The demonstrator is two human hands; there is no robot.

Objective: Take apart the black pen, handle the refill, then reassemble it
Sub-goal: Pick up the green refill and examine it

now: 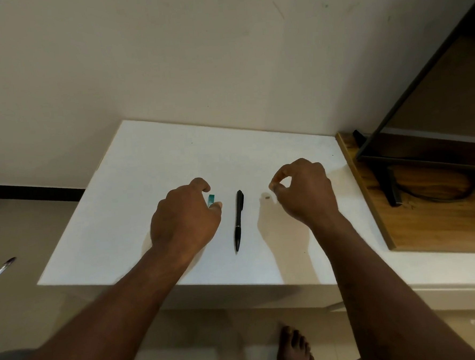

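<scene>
The black pen (238,221) lies whole on the white table (157,162), its tip toward me and its clip end away. It lies free between my two hands. My left hand (184,219) is just left of the pen, thumb and curled forefinger closed around a small teal piece (211,200), most of which is hidden by the hand. My right hand (303,189) hovers to the right of the pen with thumb and forefinger pinched into a ring; I see nothing between them. A tiny brown bit (267,197) lies on the table under those fingertips.
A wooden board (428,223) with a black stand and cable adjoins the table on the right. The wall stands right behind the table. A clear pen (1,270) lies at the far left, off the table. A bare foot (295,348) is on the floor below.
</scene>
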